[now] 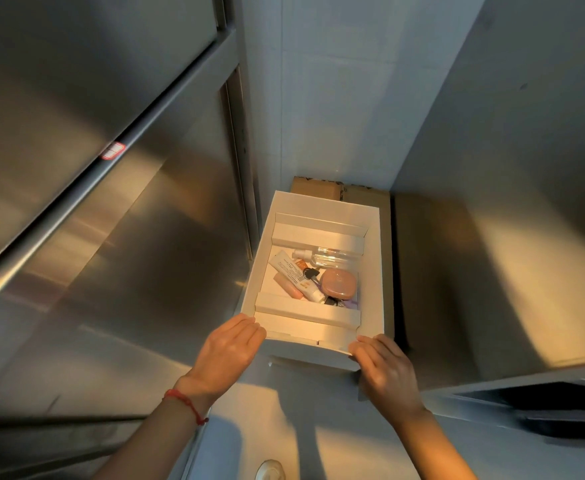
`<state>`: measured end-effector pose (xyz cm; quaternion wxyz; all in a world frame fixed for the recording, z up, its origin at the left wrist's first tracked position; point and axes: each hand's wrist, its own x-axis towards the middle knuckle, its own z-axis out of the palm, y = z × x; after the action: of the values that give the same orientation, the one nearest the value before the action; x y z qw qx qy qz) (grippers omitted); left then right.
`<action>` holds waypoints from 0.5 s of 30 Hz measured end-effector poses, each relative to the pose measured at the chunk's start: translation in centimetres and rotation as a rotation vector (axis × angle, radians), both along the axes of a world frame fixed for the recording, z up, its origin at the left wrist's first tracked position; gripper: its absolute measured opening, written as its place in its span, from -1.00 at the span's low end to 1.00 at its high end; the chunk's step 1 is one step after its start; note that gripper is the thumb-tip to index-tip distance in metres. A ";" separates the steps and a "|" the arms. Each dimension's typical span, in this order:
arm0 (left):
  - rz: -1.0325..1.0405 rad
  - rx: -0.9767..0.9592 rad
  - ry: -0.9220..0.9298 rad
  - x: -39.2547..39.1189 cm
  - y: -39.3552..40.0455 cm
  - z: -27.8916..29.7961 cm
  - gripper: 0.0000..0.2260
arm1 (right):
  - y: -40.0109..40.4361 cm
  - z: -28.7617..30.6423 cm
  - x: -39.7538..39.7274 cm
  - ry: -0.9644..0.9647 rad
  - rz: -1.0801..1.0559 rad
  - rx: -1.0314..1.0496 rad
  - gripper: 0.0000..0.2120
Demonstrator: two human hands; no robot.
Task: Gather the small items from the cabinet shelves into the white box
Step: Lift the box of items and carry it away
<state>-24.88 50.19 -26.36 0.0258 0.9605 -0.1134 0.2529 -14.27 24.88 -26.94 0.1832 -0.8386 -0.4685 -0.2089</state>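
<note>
Both hands (pixel 230 351) grip the white box (pixel 374 271) (dark keys half buried).

White box sitting on the pale surface between the steel cabinets

I'm seeing the pale grey surface (pixel 284 420) carrying the white box (pixel 374 271), which is resting on it between two stainless cabinet faces. Behind the box, a brown cardboard carton (pixel 319 188) is sitting against the tiled wall, just touching the box's far edge. A small round whitish thing (pixel 270 471) is lying on the surface near me, too cropped to identify.
</note>
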 end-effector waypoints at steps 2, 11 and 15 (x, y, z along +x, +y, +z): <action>0.028 0.026 -0.021 -0.6 -0.5 0.4 -0.62 | -0.4 0.8 -0.5 0.009 -0.002 -0.018 -0.77; 0.084 0.063 0.005 -3.8 -4.1 3.1 -0.45 | -3.5 3.9 -2.4 -0.057 0.033 -0.040 -0.68; 0.104 0.085 -0.030 -5.4 -6.2 5.1 -0.80 | -5.2 5.2 -3.4 -0.063 0.059 -0.041 -0.69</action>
<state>-30.30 44.03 -21.22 -0.0297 0.9614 -0.0743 0.2631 -17.70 19.71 -21.77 0.1572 -0.8209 -0.5030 -0.2200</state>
